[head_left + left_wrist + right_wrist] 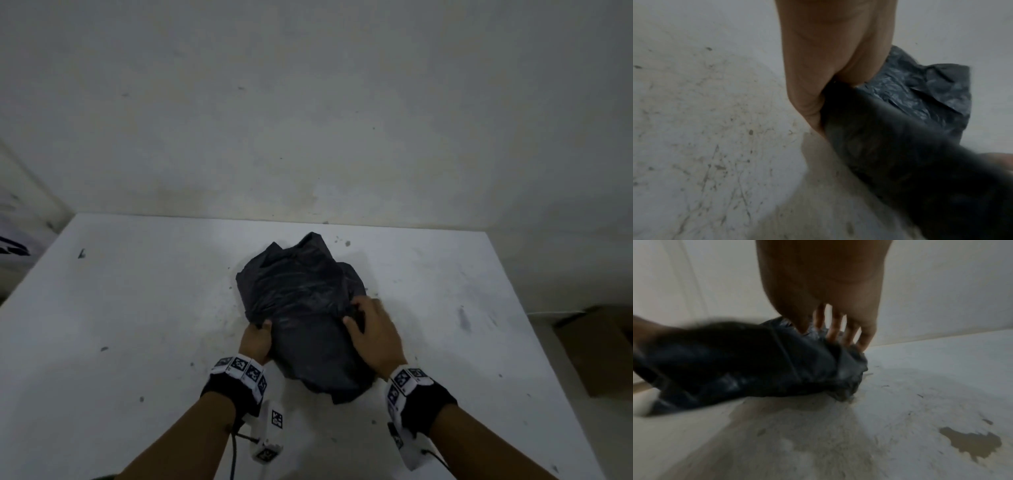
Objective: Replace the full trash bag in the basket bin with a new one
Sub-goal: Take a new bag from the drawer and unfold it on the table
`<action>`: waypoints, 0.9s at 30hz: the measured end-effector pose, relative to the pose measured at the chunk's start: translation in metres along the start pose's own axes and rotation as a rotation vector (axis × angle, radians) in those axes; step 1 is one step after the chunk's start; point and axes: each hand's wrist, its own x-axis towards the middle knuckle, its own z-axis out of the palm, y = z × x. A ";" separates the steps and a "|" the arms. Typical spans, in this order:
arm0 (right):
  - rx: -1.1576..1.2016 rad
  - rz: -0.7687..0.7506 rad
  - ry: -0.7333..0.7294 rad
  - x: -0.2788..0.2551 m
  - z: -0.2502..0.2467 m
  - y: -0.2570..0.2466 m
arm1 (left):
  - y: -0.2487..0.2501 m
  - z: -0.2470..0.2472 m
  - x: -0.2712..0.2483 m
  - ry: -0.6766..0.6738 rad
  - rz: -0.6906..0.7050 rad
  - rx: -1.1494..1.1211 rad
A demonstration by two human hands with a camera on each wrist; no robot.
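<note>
On the scuffed white bench (137, 308), our black trash bag (301, 308) lay crumpled near the wall (308, 102); our left hand (257, 342) pinched its left edge, while our right hand (373, 332), spread open, pressed on its right side.

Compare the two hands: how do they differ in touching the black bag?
The left hand grips the black bag at its near left edge; the right hand lies on top, toward its right side. The left hand's fingers are mostly hidden by the plastic; the right hand's fingers are spread. Both touch the bag, which lies on the white table.
</note>
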 end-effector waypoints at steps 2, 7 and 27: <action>0.063 0.247 -0.038 0.009 -0.008 0.007 | 0.011 0.002 -0.015 0.051 0.040 0.080; 0.594 0.742 -0.461 0.018 -0.011 0.008 | 0.022 0.016 -0.045 0.441 0.228 0.508; 0.420 0.387 -0.109 0.011 0.010 -0.033 | 0.045 0.010 -0.057 -0.144 0.384 0.212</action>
